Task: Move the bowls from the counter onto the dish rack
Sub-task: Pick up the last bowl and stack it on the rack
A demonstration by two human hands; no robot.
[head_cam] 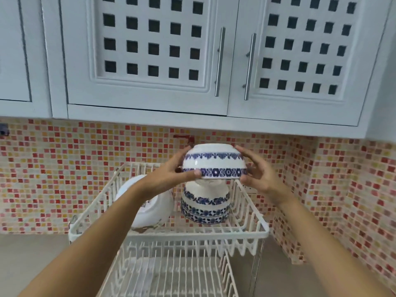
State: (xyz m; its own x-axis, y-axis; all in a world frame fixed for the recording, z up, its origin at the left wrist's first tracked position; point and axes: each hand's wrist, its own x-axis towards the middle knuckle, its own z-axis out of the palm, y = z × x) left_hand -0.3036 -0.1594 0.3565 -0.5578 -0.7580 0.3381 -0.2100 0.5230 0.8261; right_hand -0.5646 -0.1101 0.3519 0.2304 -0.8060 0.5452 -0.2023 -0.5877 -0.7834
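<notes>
Plain bowl [150, 209]: tilted on edge, left side of rack [255, 229] upper tier. Left hand [171, 173]: clasping left rim of patterned bowl [214, 161], thumb on lower band. Patterned bowl: inverted, held level in air, directly above stack [205, 205] of inverted bowls in upper tier; gap to stack too slight to judge, possibly touching. Right hand [257, 174]: cupped on right rim, fingers spread. Step in hand, by judgement: placing bowl onto stack. Next move: lower straight, centre over stack, release both sides evenly. Counter [32, 258]: no bowls in view.
</notes>
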